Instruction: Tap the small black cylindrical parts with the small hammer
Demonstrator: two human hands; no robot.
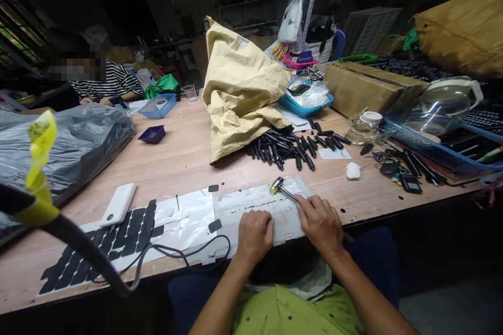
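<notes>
Clearly, the right hand point(322, 224) gripped the hammer point(280, 187) by its handle, thumb and fingers wrapped around it. The head, yellowish at one end, pointed away to the left above the far part of a pale board point(283, 220) at the near edge of the surface point(178, 152); whether it touched the board could not be told. The left hand point(254, 233) sat over the board beside the right one, apart from it, its fingers curled closed; whether anything lay inside them was hidden.

Beyond the board, a big paper bag point(239, 78) leaned over a heap of black parts point(277, 146), some scattered to its right near a slip point(335, 154). A white lump point(353, 170) lay nearer the edge, with keys point(387, 157) to its right and a glass jug point(442, 107) behind.

Left of the board, a white box point(120, 204) rested at a sheet of black patches point(129, 235), and a cable point(176, 254) looped across. Farther back stood a dark tray point(152, 135) and a blue basket point(159, 107); a person in stripes point(116, 81) sat at the far left side.
</notes>
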